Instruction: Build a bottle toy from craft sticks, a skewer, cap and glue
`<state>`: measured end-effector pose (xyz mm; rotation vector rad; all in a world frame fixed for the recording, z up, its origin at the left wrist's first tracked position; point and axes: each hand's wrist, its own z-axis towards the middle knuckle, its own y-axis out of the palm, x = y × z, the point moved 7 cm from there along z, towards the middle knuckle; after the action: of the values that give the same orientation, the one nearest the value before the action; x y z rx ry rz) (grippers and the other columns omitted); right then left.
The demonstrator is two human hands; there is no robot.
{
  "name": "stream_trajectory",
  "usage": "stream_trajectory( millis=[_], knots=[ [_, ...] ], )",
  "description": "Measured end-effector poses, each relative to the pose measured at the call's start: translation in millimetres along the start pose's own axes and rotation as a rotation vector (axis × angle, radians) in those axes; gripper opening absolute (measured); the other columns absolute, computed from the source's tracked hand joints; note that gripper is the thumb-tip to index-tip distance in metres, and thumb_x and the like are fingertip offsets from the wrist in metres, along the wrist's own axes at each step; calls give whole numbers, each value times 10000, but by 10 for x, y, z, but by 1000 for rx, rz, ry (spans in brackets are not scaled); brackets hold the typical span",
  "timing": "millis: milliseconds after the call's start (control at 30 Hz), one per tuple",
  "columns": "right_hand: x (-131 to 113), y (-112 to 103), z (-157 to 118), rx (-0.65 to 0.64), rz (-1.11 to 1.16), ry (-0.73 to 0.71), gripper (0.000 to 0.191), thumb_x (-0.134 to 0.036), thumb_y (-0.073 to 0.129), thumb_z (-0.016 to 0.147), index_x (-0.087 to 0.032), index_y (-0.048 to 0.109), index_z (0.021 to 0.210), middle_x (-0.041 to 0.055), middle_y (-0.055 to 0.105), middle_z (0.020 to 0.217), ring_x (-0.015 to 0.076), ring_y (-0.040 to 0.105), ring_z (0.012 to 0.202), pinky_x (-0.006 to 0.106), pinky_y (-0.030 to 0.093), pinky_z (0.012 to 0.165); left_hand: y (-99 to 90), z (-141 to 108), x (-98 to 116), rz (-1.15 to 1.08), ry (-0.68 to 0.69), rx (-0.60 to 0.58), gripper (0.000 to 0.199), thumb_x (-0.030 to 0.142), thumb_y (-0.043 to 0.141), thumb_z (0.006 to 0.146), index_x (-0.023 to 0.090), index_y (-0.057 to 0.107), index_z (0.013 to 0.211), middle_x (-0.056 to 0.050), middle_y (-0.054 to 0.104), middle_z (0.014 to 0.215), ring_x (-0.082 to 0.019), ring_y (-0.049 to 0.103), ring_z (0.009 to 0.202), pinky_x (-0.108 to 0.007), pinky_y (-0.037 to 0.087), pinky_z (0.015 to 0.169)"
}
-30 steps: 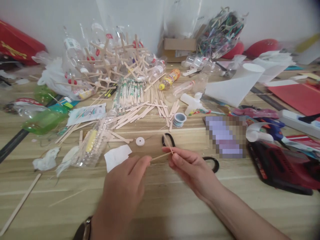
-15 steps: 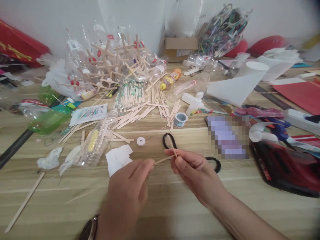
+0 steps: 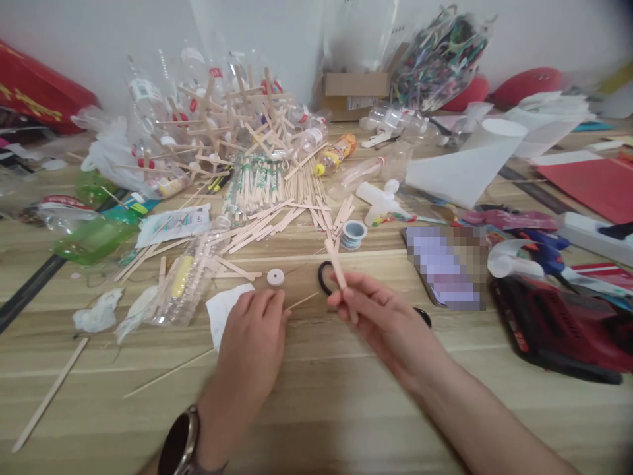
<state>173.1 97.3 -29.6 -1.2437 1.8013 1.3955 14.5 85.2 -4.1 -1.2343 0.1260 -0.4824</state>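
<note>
Above the near part of the wood table (image 3: 316, 409), a flat wood stick (image 3: 337, 267) is pinched btwn thumb & fingers of the R hand (image 3: 390, 323), tilted, its top end pointing up & away. L hand (image 3: 254, 343), palm down, has fingertips clamped on a thin stick (image 3: 304, 301), whose free end points twd the R hand; the two sticks are apart. Watch (image 3: 179, 443) on L wrist.

Black loop (image 3: 325, 277) shows just past the R fingers, partly hidden; another bit of black (image 3: 424, 316) sticks out by the back of that hand. White spool (image 3: 275, 277) sits just beyond L hand, white paper (image 3: 225, 310) partly behind it. Another thin stick (image 3: 168, 375) lies on the table, L of that hand, w/ a long flat stick (image 3: 49, 396) farther L.

Spool of wire or thread (image 3: 353, 235) stands beyond R hand, near the loose flat sticks (image 3: 271, 224). Phone (image 3: 445, 270), screen pixelated, lies to the R, then a red/black tool (image 3: 558, 330). Clear bottle w/ yellow inside (image 3: 190, 280) is off L; white paper cone (image 3: 465, 168) is back R.
</note>
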Motion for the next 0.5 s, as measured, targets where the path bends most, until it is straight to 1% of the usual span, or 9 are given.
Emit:
stream_trajectory(
  millis=[67, 100, 133, 200, 233, 300, 400, 467, 500],
  knots=[
    [114, 112, -45, -88, -48, 21, 355, -342, 761, 754, -218, 666, 1073, 19, 726, 809, 118, 602, 684, 275, 464, 706, -76, -7, 36, -180, 16, 74, 230, 147, 471, 926, 119, 661, 1052, -123, 697, 983, -261, 611, 936, -401, 514, 841],
    [144, 160, -69, -128, -64, 21, 389, -343, 742, 778, -221, 631, 1130, 20, 734, 824, 121, 620, 697, 286, 475, 733, -102, -9, 47, -307, 7, 75, 234, 155, 456, 939, 135, 658, 1054, -107, 691, 999, -238, 610, 948, -369, 511, 847],
    [162, 201, -91, -165, -78, 20, 415, -342, 727, 794, -219, 600, 1169, 18, 737, 825, 123, 633, 705, 294, 486, 751, -108, -9, 51, -444, -23, 47, 233, 164, 441, 950, 152, 658, 1034, -87, 687, 992, -213, 614, 938, -331, 511, 834],
    [176, 260, -129, -219, -108, 11, 437, -345, 704, 817, -205, 557, 1204, 12, 732, 810, 125, 652, 710, 301, 505, 767, -76, -12, 45, -707, -139, -46, 235, 188, 420, 965, 177, 655, 971, -46, 676, 931, -167, 624, 872, -266, 509, 781],
    [182, 277, -142, -232, -125, 7, 443, -348, 692, 826, -199, 540, 1215, 8, 729, 803, 125, 658, 710, 302, 513, 770, -48, -19, 51, -813, -195, -99, 238, 213, 420, 970, 184, 652, 930, -24, 663, 854, -152, 622, 813, -245, 505, 745],
    [204, 305, -161, -250, -162, -6, 463, -350, 676, 836, -195, 506, 1237, 1, 725, 795, 130, 673, 714, 305, 528, 772, -11, -32, 78, -985, -267, -157, 223, 256, 444, 964, 192, 655, 932, -8, 649, 821, -146, 618, 796, -237, 500, 743],
    [244, 329, -177, -281, -261, -26, 472, -369, 619, 863, -198, 459, 1274, 16, 735, 818, 160, 703, 758, 331, 545, 778, 52, -62, 104, -1164, -344, -210, 189, 324, 514, 930, 200, 656, 947, -8, 653, 875, -143, 613, 761, -230, 503, 677],
    [187, 304, -173, -293, -447, -103, 440, -379, 579, 880, -203, 478, 1271, 38, 746, 858, 188, 715, 799, 344, 550, 765, 87, -88, 66, -1187, -423, -214, 203, 352, 522, 921, 198, 654, 903, -10, 660, 870, -140, 609, 738, -223, 494, 638],
    [111, 268, -164, -275, -595, -180, 398, -374, 563, 888, -204, 515, 1245, 48, 749, 871, 201, 715, 809, 348, 548, 755, 90, -99, 23, -1166, -470, -192, 218, 357, 510, 924, 197, 651, 877, -12, 669, 866, -141, 610, 753, -221, 489, 648]
  ],
)
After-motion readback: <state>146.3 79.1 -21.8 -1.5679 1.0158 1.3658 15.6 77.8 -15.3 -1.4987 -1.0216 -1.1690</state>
